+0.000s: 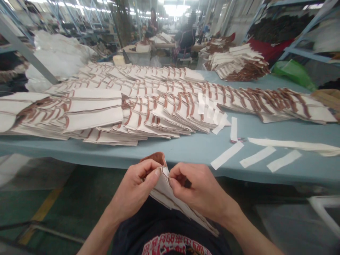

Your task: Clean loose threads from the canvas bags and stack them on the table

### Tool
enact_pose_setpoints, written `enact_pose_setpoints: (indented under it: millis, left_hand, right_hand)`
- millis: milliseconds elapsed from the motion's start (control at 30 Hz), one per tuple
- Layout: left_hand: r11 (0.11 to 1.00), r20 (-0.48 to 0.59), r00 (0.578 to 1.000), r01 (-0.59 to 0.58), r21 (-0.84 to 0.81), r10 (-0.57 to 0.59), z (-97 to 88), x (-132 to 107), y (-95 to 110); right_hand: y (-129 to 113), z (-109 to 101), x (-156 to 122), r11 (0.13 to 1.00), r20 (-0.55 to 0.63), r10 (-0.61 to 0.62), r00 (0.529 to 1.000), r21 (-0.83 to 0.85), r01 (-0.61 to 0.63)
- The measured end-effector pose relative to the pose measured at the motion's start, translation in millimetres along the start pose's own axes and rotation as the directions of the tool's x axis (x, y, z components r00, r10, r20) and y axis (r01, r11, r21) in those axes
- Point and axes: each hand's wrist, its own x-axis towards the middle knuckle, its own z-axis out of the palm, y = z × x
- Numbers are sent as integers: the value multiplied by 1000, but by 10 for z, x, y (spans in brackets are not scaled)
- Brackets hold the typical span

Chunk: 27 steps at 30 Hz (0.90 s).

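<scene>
Between my hands, just off the table's front edge, is a sewn leather piece [166, 191], off-white on one face and brown at its folded top end. My left hand [145, 179] pinches its upper edge between thumb and fingers. On the other side of the seam, my right hand [190, 180] is closed on the same edge with thumb and forefinger. The lower part of the piece hangs slanting down to the right, in front of my dark shirt. Fingertips partly hide the spot where both hands meet.
Overlapping rows of similar off-white and brown pieces [164, 113] cover much of the blue table [186, 150]. Several white strips [227, 154] lie at the right, beside a long cream band [292, 144]. A green bag [293, 72] sits far right. People work in the background.
</scene>
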Motion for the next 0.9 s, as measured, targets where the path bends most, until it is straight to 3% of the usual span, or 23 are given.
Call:
enact_pose_setpoints:
  millis: [100, 133, 200, 267, 500, 733, 900]
  left_hand:
    - [978, -232, 963, -92, 185, 135, 25, -43, -10]
    - [969, -265, 950, -103, 224, 162, 34, -65, -7]
    - [972, -199, 971, -87, 218, 132, 48, -103, -2]
    - [991, -52, 998, -28, 132, 35, 58, -119, -4]
    - [988, 141, 983, 131, -76, -119, 42, -78, -86]
    - [990, 122, 983, 139, -21, -136, 55, -86, -122]
    - [978, 102, 975, 201, -47, -195, 122, -53, -166]
  right_hand:
    - [31, 16, -10, 991, -20, 83, 996, 106, -80]
    - [41, 24, -14, 985, -29, 106, 994, 137, -101]
    - [56, 42, -23, 973, -33, 125, 992, 197, -116]
    - [62, 58, -30, 965, -17, 111, 994, 240, -104]
    - [56, 32, -52, 971, 63, 84, 994, 221, -96]
    - [72, 68, -64, 990, 83, 73, 994, 117, -83]
    - [124, 227, -70, 990, 3, 125, 992, 59, -125]
